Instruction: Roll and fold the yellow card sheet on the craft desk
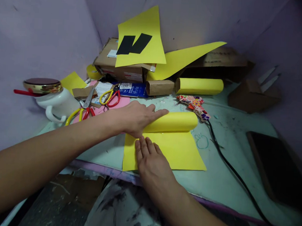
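A yellow paper sheet (179, 151) lies on the pale green table (223, 177), its far end curled into a roll (173, 122). My left hand (135, 118) rests on the left end of that roll, fingers stretched along it. My right hand (152, 160) lies flat on the unrolled part of the sheet near its left edge, fingers together and pressing down. Neither hand grips anything.
A floral glue gun (195, 105) with a black cord (229, 164) lies behind the roll. Two pairs of scissors (111, 97), a white mug (57, 104), cardboard boxes (118, 62), yellow sheets (139, 36), another yellow tube (199, 86) and a dark tablet (277, 166) surround it.
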The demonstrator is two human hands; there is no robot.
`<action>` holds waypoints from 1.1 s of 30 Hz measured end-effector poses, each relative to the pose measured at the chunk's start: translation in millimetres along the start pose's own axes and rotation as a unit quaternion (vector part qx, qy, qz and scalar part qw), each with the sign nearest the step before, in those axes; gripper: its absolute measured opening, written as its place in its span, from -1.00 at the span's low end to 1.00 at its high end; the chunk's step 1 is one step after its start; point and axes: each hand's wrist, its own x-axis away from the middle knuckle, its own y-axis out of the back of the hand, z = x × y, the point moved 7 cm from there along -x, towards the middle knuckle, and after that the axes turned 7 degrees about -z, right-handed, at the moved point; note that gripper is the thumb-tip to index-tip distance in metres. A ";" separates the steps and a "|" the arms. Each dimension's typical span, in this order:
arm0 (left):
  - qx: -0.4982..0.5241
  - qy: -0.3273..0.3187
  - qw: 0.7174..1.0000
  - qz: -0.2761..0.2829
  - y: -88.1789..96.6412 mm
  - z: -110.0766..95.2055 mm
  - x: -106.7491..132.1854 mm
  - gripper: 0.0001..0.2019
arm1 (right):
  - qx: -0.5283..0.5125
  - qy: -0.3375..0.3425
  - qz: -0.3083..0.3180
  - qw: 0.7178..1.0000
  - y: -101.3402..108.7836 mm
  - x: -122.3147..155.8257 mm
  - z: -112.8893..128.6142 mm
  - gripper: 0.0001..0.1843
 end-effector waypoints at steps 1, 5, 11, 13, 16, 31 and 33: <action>-0.014 0.006 1.000 -0.008 -0.4 1.0 1.9 -0.06 | 0.000 0.001 0.001 1.000 -0.1 -0.1 0.0 -0.49; -0.036 0.016 0.999 -0.027 -2.8 1.3 8.7 -0.09 | 0.003 0.019 0.014 1.000 -0.1 1.0 1.0 -0.52; -0.031 0.015 0.999 -0.031 -4.0 0.6 8.9 -0.09 | -0.001 0.036 0.030 0.999 1.4 1.8 1.7 -0.53; -0.027 0.012 0.999 -0.030 -4.1 0.1 8.8 -0.11 | -0.011 0.018 0.029 0.999 1.1 2.2 -0.5 -0.53; -0.023 0.006 0.999 -0.027 -5.3 -2.6 9.6 -0.13 | -0.026 -0.002 0.020 0.999 -0.1 5.0 -1.7 -0.53; -0.057 0.055 0.997 -0.025 -8.1 -17.6 14.3 -0.09 | 0.054 -0.052 0.022 0.997 22.5 33.8 -32.5 -0.59; -0.067 0.061 0.996 -0.025 -8.1 -20.9 15.4 -0.10 | 0.068 -0.038 0.008 0.997 20.4 33.9 -30.0 -0.62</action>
